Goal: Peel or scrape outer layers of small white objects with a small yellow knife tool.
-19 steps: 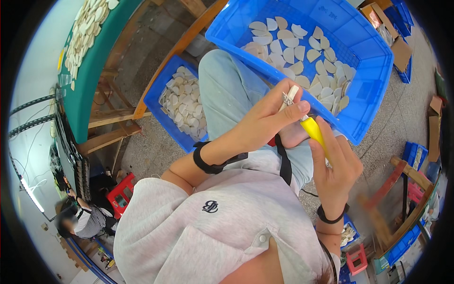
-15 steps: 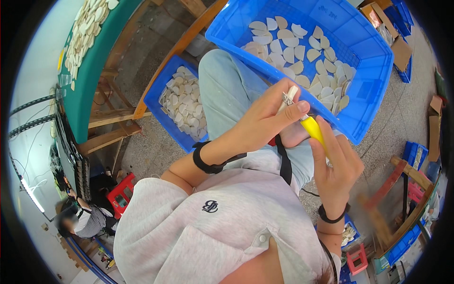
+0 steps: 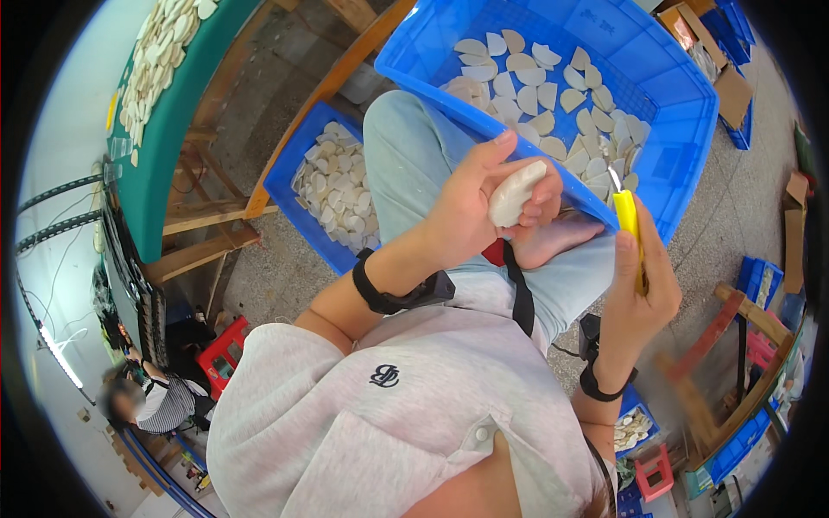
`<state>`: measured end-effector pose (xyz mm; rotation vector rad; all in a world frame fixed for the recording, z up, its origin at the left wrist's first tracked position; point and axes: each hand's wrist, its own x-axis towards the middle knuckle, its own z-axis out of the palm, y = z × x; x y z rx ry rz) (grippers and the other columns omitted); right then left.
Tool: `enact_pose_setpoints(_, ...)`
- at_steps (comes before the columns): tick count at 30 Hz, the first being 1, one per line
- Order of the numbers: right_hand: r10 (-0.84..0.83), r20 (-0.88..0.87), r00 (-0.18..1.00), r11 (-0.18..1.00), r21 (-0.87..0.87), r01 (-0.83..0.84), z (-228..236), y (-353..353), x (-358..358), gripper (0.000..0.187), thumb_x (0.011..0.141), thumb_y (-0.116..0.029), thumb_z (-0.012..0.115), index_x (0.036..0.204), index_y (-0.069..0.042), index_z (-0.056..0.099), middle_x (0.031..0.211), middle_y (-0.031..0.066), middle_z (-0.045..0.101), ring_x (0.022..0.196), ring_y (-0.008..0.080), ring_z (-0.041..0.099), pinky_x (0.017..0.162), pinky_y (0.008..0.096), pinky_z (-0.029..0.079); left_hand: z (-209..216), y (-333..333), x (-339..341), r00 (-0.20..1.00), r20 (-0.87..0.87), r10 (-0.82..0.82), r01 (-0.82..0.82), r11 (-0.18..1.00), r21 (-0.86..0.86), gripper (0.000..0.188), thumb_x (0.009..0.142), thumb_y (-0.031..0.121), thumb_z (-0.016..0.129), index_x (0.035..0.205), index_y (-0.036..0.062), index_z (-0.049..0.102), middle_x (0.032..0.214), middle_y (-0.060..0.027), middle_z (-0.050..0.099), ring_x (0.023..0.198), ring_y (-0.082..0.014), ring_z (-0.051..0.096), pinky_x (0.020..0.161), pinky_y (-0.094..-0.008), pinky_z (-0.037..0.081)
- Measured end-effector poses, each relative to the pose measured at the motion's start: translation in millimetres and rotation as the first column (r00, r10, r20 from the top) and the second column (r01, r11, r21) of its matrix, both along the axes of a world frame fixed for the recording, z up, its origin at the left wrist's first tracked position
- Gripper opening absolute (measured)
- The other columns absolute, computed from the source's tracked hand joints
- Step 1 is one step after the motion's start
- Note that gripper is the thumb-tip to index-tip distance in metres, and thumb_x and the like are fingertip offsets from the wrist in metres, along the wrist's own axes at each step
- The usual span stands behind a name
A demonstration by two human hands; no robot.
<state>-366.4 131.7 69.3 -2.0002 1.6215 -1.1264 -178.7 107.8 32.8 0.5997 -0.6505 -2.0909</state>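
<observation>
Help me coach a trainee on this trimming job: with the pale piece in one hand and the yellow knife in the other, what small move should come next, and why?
Probably bring the yellow knife back to the pale piece's edge. The right hand holds the knife with its blade up, apart from the piece, while the left hand holds the piece over the lap.

You have one view: the head camera looks steeply down your chest, close on your left hand (image 3: 473, 207) and right hand (image 3: 641, 289), over the blue crate (image 3: 682, 104) and floor (image 3: 259, 276); edges bend.
</observation>
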Motion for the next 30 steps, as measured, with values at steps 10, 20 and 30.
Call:
enact_pose_setpoints(10,-0.032,0.099,0.995,0.991,0.133,0.019,4,2,-4,0.026,0.084,-0.012,0.061,0.107,0.0,0.062,0.09,0.013,0.065,0.077,0.0149,0.061,0.069,0.025,0.046,1,-1,-1,0.98,-0.193,-0.036,0.053,0.995,0.087,0.047,0.087,0.053,0.028,0.071,0.0108,0.04,0.067,-0.0007,0.037,0.062,-0.0133,0.034,0.054,-0.0253,0.026)
enact_pose_setpoints(20,0.104,0.023,0.994,0.99,0.088,-0.106,9,3,0,0.028,0.08,-0.011,0.065,0.107,-0.004,0.063,0.073,0.0074,0.059,0.057,0.0128,0.049,0.052,0.0247,0.038,2,1,0,0.998,-0.058,0.017,-0.018,1.0,-0.013,0.059,0.089,0.061,0.021,0.077,0.009,0.045,0.07,-0.0013,0.04,0.067,-0.0147,0.038,0.059,-0.0246,0.031)
enact_pose_setpoints(30,0.268,-0.113,0.957,0.963,0.042,-0.264,7,6,2,0.035,0.074,-0.015,0.07,0.108,-0.009,0.064,0.061,0.0019,0.048,0.046,0.0157,0.041,0.042,0.0277,0.032,16,13,-3,0.842,0.493,0.22,-0.077,0.953,-0.295,0.02,0.085,0.024,0.055,0.093,0.0073,0.048,0.086,0.0018,0.042,0.08,-0.005,0.041,0.07,-0.0207,0.034)
